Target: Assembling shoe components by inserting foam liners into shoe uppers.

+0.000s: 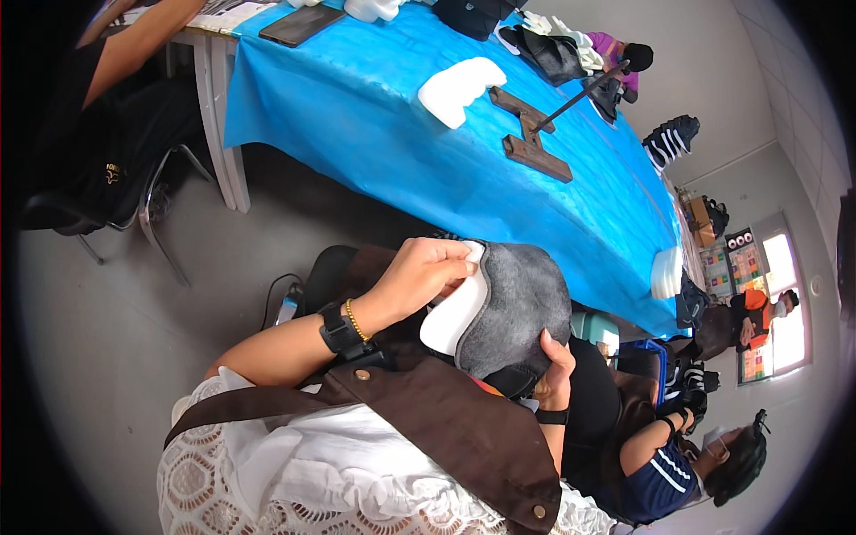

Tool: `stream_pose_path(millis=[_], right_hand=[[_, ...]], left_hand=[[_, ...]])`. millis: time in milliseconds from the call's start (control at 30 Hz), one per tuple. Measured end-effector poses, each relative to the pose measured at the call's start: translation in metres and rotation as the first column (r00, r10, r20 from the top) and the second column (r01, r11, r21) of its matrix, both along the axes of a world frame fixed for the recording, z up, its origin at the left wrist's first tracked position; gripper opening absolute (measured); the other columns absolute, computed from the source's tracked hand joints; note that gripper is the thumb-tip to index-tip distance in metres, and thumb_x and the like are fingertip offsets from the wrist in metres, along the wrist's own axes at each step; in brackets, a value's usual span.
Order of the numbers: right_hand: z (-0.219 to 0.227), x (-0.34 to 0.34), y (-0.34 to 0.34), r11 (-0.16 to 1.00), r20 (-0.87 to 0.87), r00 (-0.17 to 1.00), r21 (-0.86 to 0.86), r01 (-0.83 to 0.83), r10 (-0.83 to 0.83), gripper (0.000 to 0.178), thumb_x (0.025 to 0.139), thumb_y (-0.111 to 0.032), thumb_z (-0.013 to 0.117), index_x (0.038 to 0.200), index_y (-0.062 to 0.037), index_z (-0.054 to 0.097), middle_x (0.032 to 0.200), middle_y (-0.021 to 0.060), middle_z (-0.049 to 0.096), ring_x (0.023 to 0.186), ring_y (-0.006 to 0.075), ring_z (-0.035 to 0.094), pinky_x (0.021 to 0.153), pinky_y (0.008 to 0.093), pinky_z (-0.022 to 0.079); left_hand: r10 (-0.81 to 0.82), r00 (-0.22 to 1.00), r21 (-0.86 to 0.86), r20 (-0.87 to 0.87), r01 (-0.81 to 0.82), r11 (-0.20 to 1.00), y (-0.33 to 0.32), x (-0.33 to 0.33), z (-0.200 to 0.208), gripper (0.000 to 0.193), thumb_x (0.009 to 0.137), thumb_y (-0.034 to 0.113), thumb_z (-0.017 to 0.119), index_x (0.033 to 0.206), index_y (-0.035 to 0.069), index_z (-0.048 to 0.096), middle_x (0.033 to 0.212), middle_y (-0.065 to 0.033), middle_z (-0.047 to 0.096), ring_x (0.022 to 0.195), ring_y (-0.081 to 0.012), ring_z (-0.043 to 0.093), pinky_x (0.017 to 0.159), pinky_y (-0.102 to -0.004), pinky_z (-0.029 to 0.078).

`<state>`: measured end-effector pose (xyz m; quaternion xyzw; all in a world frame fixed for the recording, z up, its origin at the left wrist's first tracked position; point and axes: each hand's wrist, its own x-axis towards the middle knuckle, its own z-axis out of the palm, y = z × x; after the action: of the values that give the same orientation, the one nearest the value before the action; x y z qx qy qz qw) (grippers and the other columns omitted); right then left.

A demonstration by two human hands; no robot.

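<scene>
In front of my body I hold a dark grey, fuzzy fabric piece (522, 308) with rounded, wavy edges. A smooth white curved piece (453, 319) lies along its left side, partly covered by the fabric. My left hand (423, 276) pinches the upper end of the white piece at the fabric's edge, with thumb and fingers pressed together. On the lower right, my right hand (557, 364) grips the grey fabric piece, its thumb on top and most of its fingers hidden beneath. What the inside of the fabric piece holds is hidden.
Beyond my hands stands a table with a blue cover (357, 116). On it are white curved pieces (459, 89), a wooden H-shaped base with a metal rod (535, 134), a phone (301, 25) and dark fabric items (548, 53). A co-worker (664, 464) sits close at right; another's arm (143, 45) shows upper left.
</scene>
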<state>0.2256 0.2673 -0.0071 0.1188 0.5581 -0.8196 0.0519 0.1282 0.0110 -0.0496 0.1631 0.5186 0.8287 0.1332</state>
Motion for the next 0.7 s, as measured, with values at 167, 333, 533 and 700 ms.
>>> stream_pose_path(millis=[167,333,533,700], right_hand=[[0.0048,0.0039,-0.0063,0.995,0.008,1.0,0.097,-0.03,0.029,0.071,0.082,-0.017,0.075,0.144,0.0031,0.047,0.135,0.0189,0.061,0.119,0.0336,0.063,0.102,0.0453,0.051],[-0.0001,0.0065,-0.0052,0.998,-0.042,0.999,0.058,-0.026,0.029,0.071,0.081,-0.017,0.076,0.143,0.0025,0.048,0.134,0.0173,0.062,0.119,0.0323,0.063,0.103,0.0434,0.051],[-0.0015,0.0045,-0.0036,0.999,-0.016,1.0,0.048,-0.007,0.008,0.071,0.081,-0.016,0.077,0.143,0.0025,0.048,0.132,0.0166,0.063,0.12,0.0321,0.063,0.104,0.0423,0.05],[-0.0006,0.0056,-0.004,0.997,-0.003,0.999,0.076,-0.034,0.034,0.071,0.082,-0.018,0.078,0.144,0.0021,0.048,0.133,0.0158,0.062,0.121,0.031,0.062,0.105,0.042,0.049]], left_hand=[[-0.006,0.999,-0.069,-0.048,0.003,0.998,-0.0084,0.0005,0.0037,0.019,0.094,0.012,0.065,0.08,-0.001,0.066,0.068,0.0042,0.055,0.061,-0.0013,0.045,0.054,-0.0213,0.036],[0.049,0.996,-0.126,-0.081,-0.059,0.99,-0.0078,0.0022,0.0033,0.021,0.095,0.012,0.063,0.079,-0.001,0.066,0.071,0.0016,0.059,0.064,-0.0033,0.052,0.057,-0.0211,0.042],[0.001,1.0,-0.036,-0.015,-0.002,0.999,-0.0046,-0.001,0.0013,0.023,0.098,0.016,0.061,0.085,-0.002,0.069,0.078,-0.0036,0.067,0.064,-0.0064,0.06,0.058,-0.0216,0.048],[-0.078,0.988,0.053,0.133,0.071,0.996,-0.0082,-0.0023,0.0008,0.035,0.101,0.028,0.063,0.089,-0.004,0.071,0.08,-0.0071,0.071,0.069,-0.0095,0.069,0.062,-0.023,0.056]])
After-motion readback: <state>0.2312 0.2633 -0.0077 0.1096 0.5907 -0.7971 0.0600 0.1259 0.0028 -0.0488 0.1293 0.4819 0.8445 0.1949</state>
